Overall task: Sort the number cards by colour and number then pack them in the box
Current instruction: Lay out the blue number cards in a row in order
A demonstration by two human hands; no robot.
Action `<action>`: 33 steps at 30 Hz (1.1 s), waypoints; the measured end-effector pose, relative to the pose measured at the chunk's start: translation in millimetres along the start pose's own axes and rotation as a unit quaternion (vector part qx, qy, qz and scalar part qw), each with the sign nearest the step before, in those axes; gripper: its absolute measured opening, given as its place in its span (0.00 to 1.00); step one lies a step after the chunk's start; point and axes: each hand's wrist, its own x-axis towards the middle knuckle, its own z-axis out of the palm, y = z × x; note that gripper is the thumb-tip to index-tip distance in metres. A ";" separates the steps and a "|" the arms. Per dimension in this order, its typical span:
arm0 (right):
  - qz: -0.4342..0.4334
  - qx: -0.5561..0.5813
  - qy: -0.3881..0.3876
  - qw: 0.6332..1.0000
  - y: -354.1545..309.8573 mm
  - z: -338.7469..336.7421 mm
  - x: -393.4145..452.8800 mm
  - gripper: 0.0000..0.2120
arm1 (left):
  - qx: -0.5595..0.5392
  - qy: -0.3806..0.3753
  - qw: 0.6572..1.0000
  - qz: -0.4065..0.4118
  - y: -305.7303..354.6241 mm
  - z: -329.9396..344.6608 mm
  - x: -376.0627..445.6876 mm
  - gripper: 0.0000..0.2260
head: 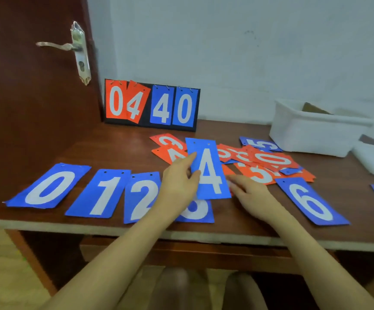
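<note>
- Two bare hands are working over the brown table (105, 144), and the blue 4 card (208, 168) serves as the landmark for everything else.
- Left hand (179, 182) is pinching the blue 4 card by its left edge, thumb on the face and fingers behind, lifting it upright above the table.
- Right hand (251, 193) is lying just right of the card's lower corner with fingers spread loosely, gripping nothing; whether the fingertips are touching the card I cannot tell.
- Left of the 4 card, the blue 0 card (47, 186), blue 1 card (101, 193) and blue 2 card (141, 195) are lying in a row.
- Below the 4 card, another blue card (196, 211) is lying mostly hidden.
- Right of it, the blue 6 card (309, 201) is lying flat.
- Behind it, a mixed pile of red and blue cards (260, 159) is lying jumbled.
- Far behind to the right, the white box (316, 130) is sitting on the table; behind to the left, a scoreboard (151, 105) is standing against the wall.
</note>
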 end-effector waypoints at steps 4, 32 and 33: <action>-0.009 -0.153 -0.095 0.984 6.9 -2.0 27.5 0.20 | 0.024 -0.001 1.000 -0.018 -2.0 4.6 3.0 0.20; 0.018 -0.053 0.046 0.997 37.8 -36.9 0.4 0.14 | 0.312 -0.131 0.935 0.102 32.9 57.1 7.2 0.18; 0.018 -0.023 0.076 0.997 43.1 -44.3 12.0 0.13 | 0.313 -0.127 0.934 0.121 39.0 60.9 17.9 0.18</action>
